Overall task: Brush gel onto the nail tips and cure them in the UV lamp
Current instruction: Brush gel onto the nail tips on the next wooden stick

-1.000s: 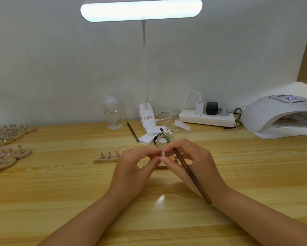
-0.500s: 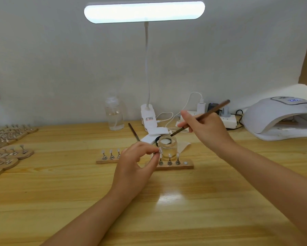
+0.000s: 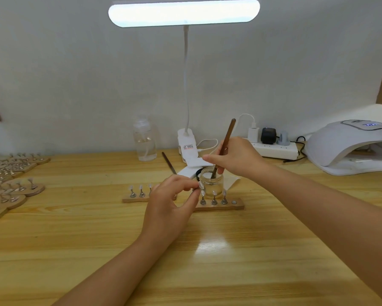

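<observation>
Right hand (image 3: 236,155) grips brush (image 3: 224,144), bristles dipped in jar (image 3: 211,181); left hand (image 3: 170,204) pinches nail tip (image 3: 200,185) just left of the jar.

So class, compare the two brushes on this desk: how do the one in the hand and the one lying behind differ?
The held brush is gripped by the right hand; the spare brush lies untouched on the table. The held brush stands steeply with its tip inside the glass jar; the spare brush lies flat. Both have thin dark brown handles.
</observation>
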